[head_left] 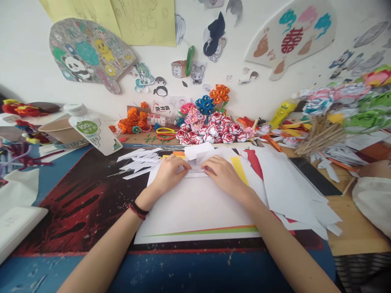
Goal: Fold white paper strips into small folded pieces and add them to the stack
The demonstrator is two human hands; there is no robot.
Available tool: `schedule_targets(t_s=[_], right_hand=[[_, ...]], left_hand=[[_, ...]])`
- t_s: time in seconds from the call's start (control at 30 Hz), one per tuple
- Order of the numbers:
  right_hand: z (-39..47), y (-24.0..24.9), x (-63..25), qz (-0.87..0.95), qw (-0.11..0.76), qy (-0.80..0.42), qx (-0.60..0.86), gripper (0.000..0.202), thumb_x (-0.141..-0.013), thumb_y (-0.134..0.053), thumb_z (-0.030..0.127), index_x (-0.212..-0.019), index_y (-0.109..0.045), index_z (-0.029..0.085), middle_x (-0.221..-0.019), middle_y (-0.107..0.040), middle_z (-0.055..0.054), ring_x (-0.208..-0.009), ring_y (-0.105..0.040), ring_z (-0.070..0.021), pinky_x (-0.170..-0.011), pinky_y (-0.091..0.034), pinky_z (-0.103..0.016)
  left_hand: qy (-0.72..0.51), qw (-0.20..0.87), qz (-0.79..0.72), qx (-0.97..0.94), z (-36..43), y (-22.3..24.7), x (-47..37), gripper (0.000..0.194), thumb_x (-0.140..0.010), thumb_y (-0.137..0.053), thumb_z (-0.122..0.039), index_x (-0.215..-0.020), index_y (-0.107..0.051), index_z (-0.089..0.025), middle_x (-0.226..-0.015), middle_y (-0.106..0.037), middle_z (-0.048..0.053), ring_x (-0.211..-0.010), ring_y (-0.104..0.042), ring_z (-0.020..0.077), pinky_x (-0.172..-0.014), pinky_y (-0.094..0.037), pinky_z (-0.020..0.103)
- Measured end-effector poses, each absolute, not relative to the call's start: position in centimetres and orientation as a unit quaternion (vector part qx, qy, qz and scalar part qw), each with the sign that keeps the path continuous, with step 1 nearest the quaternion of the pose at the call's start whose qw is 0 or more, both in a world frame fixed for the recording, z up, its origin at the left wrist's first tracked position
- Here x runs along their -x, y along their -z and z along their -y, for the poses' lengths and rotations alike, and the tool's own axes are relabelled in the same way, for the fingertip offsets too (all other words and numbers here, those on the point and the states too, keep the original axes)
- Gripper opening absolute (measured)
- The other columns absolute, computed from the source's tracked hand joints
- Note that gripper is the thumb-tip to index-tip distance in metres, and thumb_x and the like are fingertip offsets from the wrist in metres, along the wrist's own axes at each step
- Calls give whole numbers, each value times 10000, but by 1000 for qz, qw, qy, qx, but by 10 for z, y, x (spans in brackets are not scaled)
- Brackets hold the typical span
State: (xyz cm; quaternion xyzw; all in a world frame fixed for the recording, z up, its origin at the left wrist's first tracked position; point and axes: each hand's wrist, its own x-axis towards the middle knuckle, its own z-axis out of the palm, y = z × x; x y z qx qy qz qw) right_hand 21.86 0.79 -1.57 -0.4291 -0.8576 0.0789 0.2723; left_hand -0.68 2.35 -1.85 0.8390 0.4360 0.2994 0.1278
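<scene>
Both of my hands meet near the middle of the table over a stack of large white paper sheets [195, 207]. Between them lies a small white paper strip [197, 173]. My left hand [169, 171] pinches its left end, thumb and fingers close together. At the other end, my right hand [221, 173] has the strip between its thumb and fingertips. Just behind the fingertips lies a small white paper piece [199, 150]. To the left of my left hand is a loose pile of cut white strips [139, 160].
Red-and-white paper flowers [214, 130] crowd the back, beside scissors with yellow handles [165, 132]. A white bottle [93, 130] tilts at left. More white sheets [290, 183] and a dark flat slab [316, 176] lie at right. A bundle of stemmed flowers [317, 126] stands back right.
</scene>
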Motion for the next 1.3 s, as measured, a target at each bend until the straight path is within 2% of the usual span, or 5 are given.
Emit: schedule_targets(t_s=[0.23, 0.5, 0.63, 0.93, 1.3], right_hand=[[-9, 16, -219, 880, 239, -18, 410, 204, -897, -509, 73, -778, -634, 182, -804, -664, -51, -817, -526, -207, -771, -382, -329], [-7, 17, -219, 888, 216, 12, 405, 231, -917, -469, 79, -770, -616, 181, -790, -647, -57, -801, -508, -204, -754, -366, -325], [-7, 15, -219, 889, 217, 6, 404, 233, -925, -477, 97, -763, -623, 181, -796, -651, -54, -822, -514, -207, -761, -368, -331], [-2, 14, -212, 885, 204, 56, 415, 122, -899, -600, 210, -989, -675, 175, -968, -692, -76, -947, -527, -242, -803, -350, -362], [-3, 22, -212, 897, 191, 84, 391, 164, -922, -572, 183, -968, -730, 188, -793, -662, -37, -820, -525, -185, -707, -313, -331]], left_hand=[[-243, 48, -396, -884, -22, 13, 8, 181, -873, -537, -175, -848, -712, -214, -836, -696, 43, -852, -533, 212, -772, -380, 335], [-227, 13, -414, -881, -15, 13, 3, 166, -899, -571, -315, -870, -701, -217, -895, -706, 42, -877, -532, 223, -778, -332, 365], [-218, -14, -413, -884, -16, 17, 1, 142, -898, -579, -289, -919, -704, -225, -905, -703, 50, -877, -523, 228, -766, -318, 372], [-220, -69, -392, -891, -14, 16, 0, 122, -891, -606, -283, -927, -711, -232, -869, -678, 40, -859, -512, 213, -736, -311, 357], [-164, -156, -346, -910, -8, 12, 1, 213, -948, -511, -242, -901, -719, -250, -703, -626, 34, -809, -486, 216, -718, -276, 365]])
